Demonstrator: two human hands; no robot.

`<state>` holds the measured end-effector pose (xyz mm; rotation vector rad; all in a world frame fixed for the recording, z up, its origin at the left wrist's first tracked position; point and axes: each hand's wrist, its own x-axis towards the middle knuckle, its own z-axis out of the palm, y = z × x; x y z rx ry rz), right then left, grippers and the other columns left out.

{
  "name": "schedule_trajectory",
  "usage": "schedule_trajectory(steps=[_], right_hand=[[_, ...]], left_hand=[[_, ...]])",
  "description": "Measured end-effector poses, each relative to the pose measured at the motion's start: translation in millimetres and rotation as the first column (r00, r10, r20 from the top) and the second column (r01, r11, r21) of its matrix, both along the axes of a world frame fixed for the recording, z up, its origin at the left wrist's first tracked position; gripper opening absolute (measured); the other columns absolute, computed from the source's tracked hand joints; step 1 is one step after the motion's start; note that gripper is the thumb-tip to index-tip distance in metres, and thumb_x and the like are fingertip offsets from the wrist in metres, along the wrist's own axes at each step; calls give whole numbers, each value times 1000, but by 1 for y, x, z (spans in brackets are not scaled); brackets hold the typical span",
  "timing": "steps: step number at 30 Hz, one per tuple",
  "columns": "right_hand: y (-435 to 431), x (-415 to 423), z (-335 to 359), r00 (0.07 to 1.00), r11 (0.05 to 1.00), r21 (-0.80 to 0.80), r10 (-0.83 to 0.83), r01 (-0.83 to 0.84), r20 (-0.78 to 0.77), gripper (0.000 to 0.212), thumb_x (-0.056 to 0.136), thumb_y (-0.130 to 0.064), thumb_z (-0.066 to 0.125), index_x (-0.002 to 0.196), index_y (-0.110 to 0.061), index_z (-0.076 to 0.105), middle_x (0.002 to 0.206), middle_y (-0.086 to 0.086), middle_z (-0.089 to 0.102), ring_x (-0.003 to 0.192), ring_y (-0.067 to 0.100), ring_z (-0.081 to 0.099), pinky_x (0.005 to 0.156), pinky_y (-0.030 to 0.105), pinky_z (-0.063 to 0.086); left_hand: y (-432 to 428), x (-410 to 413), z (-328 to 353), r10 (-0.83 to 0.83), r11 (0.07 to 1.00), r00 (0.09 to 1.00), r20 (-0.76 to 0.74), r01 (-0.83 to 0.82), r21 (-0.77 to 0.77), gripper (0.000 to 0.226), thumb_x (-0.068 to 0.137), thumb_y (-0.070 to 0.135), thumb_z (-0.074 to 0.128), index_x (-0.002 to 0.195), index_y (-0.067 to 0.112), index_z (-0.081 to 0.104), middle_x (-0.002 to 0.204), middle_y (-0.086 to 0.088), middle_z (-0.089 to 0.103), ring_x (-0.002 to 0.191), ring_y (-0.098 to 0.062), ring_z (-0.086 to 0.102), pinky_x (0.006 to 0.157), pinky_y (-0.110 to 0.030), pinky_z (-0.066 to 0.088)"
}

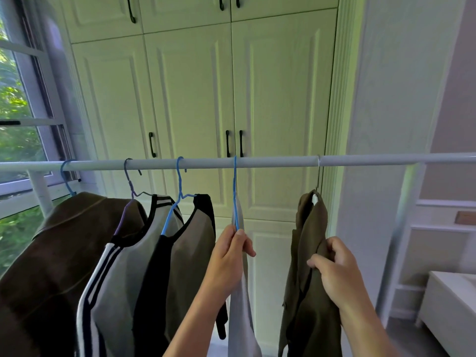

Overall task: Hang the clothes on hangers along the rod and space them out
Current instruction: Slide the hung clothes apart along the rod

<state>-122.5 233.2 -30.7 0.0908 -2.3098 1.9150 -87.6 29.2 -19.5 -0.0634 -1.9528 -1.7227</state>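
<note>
Five garments on rod (257,162), left hand (229,258) pinching blue hanger (235,197), right hand (334,274) gripping olive jacket (306,292)

Daylight is pouring through a window (18,104) at the left, where green foliage is showing beyond the grey frame. Cream wardrobe doors (195,99) are filling the back wall, their raised panels catching a greenish tint, and black handles (234,143) are standing in pairs near the middle seam, with more on the upper cupboards (180,9). A fluted pilaster (340,99) is closing the wardrobe at the right. Beyond it, a pale mauve wall (453,112) is meeting white shelving (438,228), and a white cabinet (448,305) is sitting on the grey floor (401,336).
</note>
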Motion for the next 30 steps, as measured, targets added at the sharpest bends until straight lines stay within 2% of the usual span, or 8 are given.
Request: schedule_trajectory(steps=[3,9,11,14,17,21,25,30], right_hand=[[2,-3,-2,1000,1000,-1,-1,1,19,33,88,-8,69,119,-6,57,121,17,63,111,41,61,78,41,48],[1,-3,-2,1000,1000,-7,-4,4,8,22,89,-7,68,108,-9,57,113,14,63,105,37,62,74,39,47],[2,-2,-1,1000,1000,-6,1,-1,4,19,89,-6,68,104,-9,57,109,14,63,101,35,62,72,37,47],[3,-2,-1,1000,1000,-4,4,-4,-7,17,89,-6,68,101,-10,56,104,13,62,98,35,62,68,33,45],[4,-1,-1,1000,1000,-6,14,-14,-1,20,90,-9,69,106,-10,58,105,12,64,100,34,63,67,33,46],[5,2,0,1000,1000,-24,16,-16,2,16,92,-15,69,106,-14,60,104,9,65,97,30,64,70,36,50],[5,3,0,1000,999,-33,7,-7,-5,13,93,-16,69,102,-15,59,101,10,66,95,30,65,69,36,51],[1,5,-1,998,999,-28,-46,45,-38,18,93,-20,70,102,-16,56,98,10,64,92,28,64,68,35,51]], left_hand=[[1,1,3,-12,1000,1000,8,12,-27,33,107,10,40,77,6,54,74,-18,65,73,-16,58,73,-16,47],[7,-5,2,-19,994,999,40,23,-106,36,108,15,40,74,16,49,69,0,60,75,-18,55,80,-31,44],[8,-6,2,-24,993,999,35,28,-116,36,108,15,40,73,18,49,69,-1,59,75,-22,55,81,-35,45],[10,-6,3,-6,994,1000,20,8,-112,40,105,24,41,66,30,49,69,-4,58,81,-40,55,78,-38,45],[10,-6,2,6,995,1000,28,-3,-104,43,105,23,41,64,32,49,72,-18,58,80,-41,55,78,-42,46],[6,-7,-1,-24,994,999,46,29,-105,38,109,18,42,73,14,52,80,-24,62,76,-26,53,78,-28,43],[3,-7,-4,-41,994,998,48,45,-100,37,108,23,45,82,2,59,84,-22,62,77,-30,51,69,-21,42],[3,2,-3,-6,996,999,42,10,-84,26,106,29,51,90,15,66,94,-20,65,76,-17,54,70,-26,45]])
